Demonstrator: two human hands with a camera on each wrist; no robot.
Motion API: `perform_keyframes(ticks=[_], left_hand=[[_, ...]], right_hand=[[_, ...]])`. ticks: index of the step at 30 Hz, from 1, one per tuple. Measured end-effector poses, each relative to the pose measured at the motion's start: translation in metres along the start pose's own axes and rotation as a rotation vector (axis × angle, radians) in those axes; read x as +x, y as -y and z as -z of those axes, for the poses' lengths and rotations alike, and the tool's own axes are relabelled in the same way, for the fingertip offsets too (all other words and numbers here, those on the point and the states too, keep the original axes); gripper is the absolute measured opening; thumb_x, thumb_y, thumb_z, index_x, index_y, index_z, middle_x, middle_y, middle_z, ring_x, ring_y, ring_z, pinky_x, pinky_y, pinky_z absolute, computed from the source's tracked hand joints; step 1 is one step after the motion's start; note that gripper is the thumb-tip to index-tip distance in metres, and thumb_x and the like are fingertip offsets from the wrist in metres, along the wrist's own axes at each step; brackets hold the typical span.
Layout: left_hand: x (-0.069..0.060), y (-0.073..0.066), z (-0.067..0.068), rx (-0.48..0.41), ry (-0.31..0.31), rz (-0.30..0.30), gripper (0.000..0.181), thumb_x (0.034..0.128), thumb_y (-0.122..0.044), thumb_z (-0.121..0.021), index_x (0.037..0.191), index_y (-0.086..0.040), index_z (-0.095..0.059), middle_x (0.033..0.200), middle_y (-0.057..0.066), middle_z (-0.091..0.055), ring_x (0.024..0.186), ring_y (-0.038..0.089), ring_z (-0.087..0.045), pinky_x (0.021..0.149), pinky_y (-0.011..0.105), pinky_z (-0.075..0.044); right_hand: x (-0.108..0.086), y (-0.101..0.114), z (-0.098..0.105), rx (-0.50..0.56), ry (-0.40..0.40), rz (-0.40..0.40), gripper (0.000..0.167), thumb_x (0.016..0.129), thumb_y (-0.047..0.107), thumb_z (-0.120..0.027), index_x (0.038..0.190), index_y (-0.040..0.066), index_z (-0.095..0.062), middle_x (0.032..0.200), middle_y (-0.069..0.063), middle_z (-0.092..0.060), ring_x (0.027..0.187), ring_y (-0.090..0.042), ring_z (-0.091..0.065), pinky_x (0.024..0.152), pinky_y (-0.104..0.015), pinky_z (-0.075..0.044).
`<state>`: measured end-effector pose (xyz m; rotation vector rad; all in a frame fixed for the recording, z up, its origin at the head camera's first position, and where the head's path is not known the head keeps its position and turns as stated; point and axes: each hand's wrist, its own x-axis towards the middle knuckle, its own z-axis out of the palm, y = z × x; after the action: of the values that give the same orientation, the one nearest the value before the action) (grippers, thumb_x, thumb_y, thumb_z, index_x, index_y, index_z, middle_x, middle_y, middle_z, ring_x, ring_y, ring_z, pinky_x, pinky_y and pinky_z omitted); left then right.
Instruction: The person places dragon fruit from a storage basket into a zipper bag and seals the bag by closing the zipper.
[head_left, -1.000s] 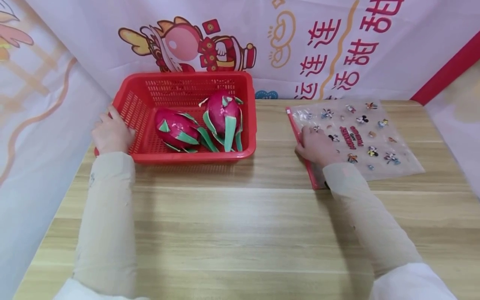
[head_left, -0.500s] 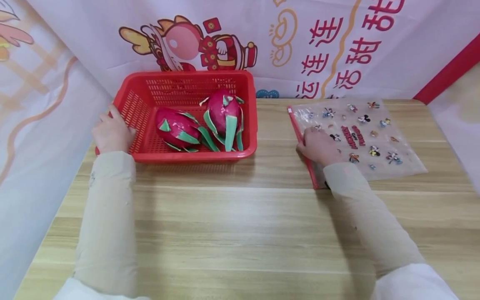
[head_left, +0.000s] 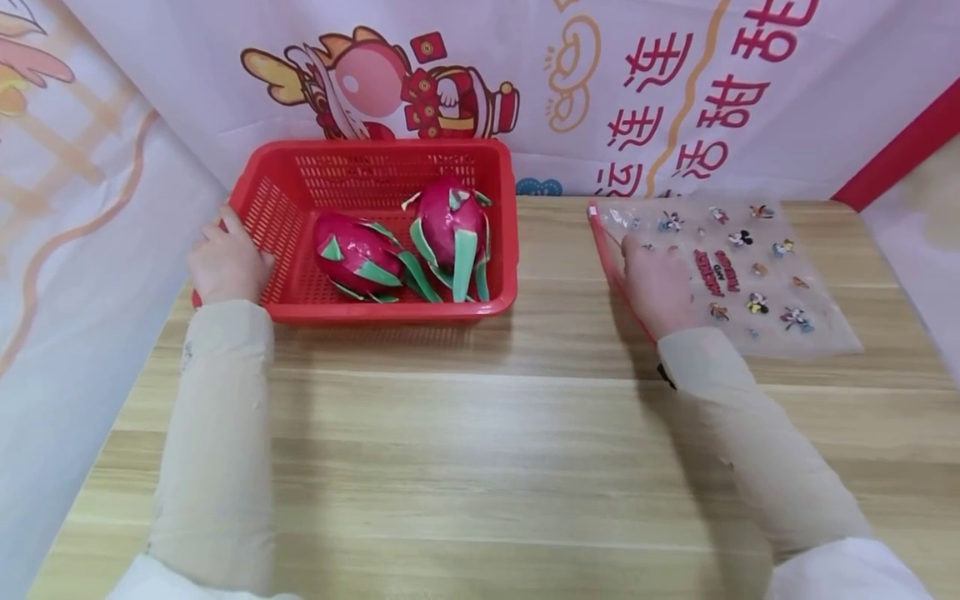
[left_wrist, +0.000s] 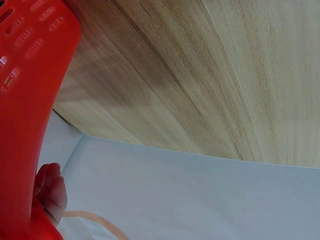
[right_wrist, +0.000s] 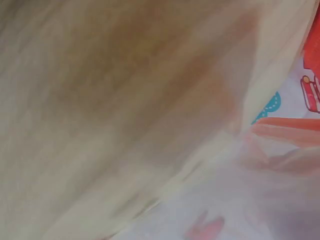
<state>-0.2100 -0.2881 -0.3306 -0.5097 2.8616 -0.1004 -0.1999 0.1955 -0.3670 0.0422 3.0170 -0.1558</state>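
In the head view, my left hand (head_left: 228, 262) grips the left end of a red plastic basket (head_left: 390, 313). The left wrist view has the fingertips (left_wrist: 52, 192) curled at the rim of the basket (left_wrist: 30, 115). Two dragon fruits (head_left: 358, 252) (head_left: 448, 223) with green scales lie inside it. To the right, my right hand (head_left: 660, 287) holds a clear zip bag (head_left: 757, 279) by its red zip edge, slightly raised from the table. Cartoon figures are printed on the bag. The palm and wrist hide part of that edge; the right wrist view is blurred.
The wooden table (head_left: 465, 458) ends at a white printed cloth (head_left: 570, 158) behind. Cloth also hangs at the left (head_left: 67, 250) and the right, where a red strip (head_left: 900, 154) slants down to the table's back corner.
The right hand has shifted slightly right and lifted the zip edge, carrying the bag a little to the right. The left hand still grips the basket.
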Motion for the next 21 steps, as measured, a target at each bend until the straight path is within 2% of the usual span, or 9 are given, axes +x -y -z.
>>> perform_keyframes(ticks=[5,9,12,15,18,20,21], left_hand=[[0.0,0.0,0.001,0.012,0.021,0.012,0.088,0.0949,-0.034,-0.043,0.145,0.011,0.014,0.12,0.041,-0.034,0.099,0.047,-0.045,0.085,0.053,-0.05],[0.001,-0.001,0.002,0.007,0.028,0.018,0.088,0.095,-0.034,-0.043,0.145,0.01,0.015,0.121,0.041,-0.034,0.101,0.047,-0.045,0.086,0.053,-0.05],[0.001,0.0,0.002,0.001,0.027,0.02,0.088,0.0949,-0.034,-0.043,0.145,0.01,0.015,0.122,0.041,-0.033,0.102,0.048,-0.045,0.087,0.053,-0.049],[0.0,0.0,0.002,-0.005,0.023,0.019,0.088,0.0947,-0.033,-0.043,0.146,0.01,0.015,0.123,0.041,-0.033,0.103,0.048,-0.045,0.087,0.054,-0.049],[0.0,0.0,0.002,-0.01,0.019,0.018,0.088,0.0945,-0.033,-0.044,0.146,0.01,0.014,0.123,0.04,-0.033,0.103,0.048,-0.045,0.086,0.054,-0.049],[0.0,0.0,0.002,-0.013,0.014,0.018,0.088,0.0945,-0.033,-0.043,0.146,0.01,0.013,0.123,0.04,-0.033,0.103,0.048,-0.045,0.085,0.054,-0.05],[0.0,0.0,0.002,-0.015,0.012,0.017,0.088,0.0946,-0.034,-0.043,0.146,0.01,0.013,0.123,0.04,-0.033,0.103,0.048,-0.045,0.085,0.053,-0.05]], right_hand=[[-0.004,0.0,0.01,-0.102,0.008,0.085,0.032,0.092,0.006,-0.053,0.124,0.006,-0.058,0.112,-0.024,-0.065,0.095,-0.039,-0.058,0.086,-0.056,-0.046],[-0.009,-0.002,0.015,-0.178,-0.078,0.189,0.023,0.087,-0.001,-0.057,0.107,0.002,-0.066,0.097,-0.023,-0.069,0.084,-0.038,-0.061,0.077,-0.052,-0.048],[-0.015,-0.001,0.016,-0.18,-0.115,0.23,0.019,0.086,-0.002,-0.057,0.103,-0.001,-0.065,0.096,-0.023,-0.068,0.081,-0.039,-0.062,0.071,-0.051,-0.049],[-0.021,0.001,0.017,-0.157,-0.073,0.242,0.034,0.089,-0.002,-0.053,0.123,-0.002,-0.056,0.122,-0.024,-0.06,0.093,-0.043,-0.062,0.074,-0.054,-0.052],[-0.027,0.005,0.017,-0.117,0.034,0.222,0.056,0.093,-0.004,-0.045,0.146,-0.001,-0.03,0.15,-0.024,-0.033,0.102,-0.048,-0.059,0.081,-0.06,-0.051],[-0.03,0.006,0.018,-0.099,0.09,0.209,0.064,0.093,-0.006,-0.042,0.151,-0.001,-0.016,0.157,-0.024,-0.017,0.103,-0.048,-0.058,0.084,-0.06,-0.05],[-0.032,0.007,0.018,-0.085,0.105,0.202,0.064,0.093,-0.007,-0.042,0.151,0.0,-0.016,0.157,-0.025,-0.014,0.102,-0.048,-0.058,0.084,-0.06,-0.051]])
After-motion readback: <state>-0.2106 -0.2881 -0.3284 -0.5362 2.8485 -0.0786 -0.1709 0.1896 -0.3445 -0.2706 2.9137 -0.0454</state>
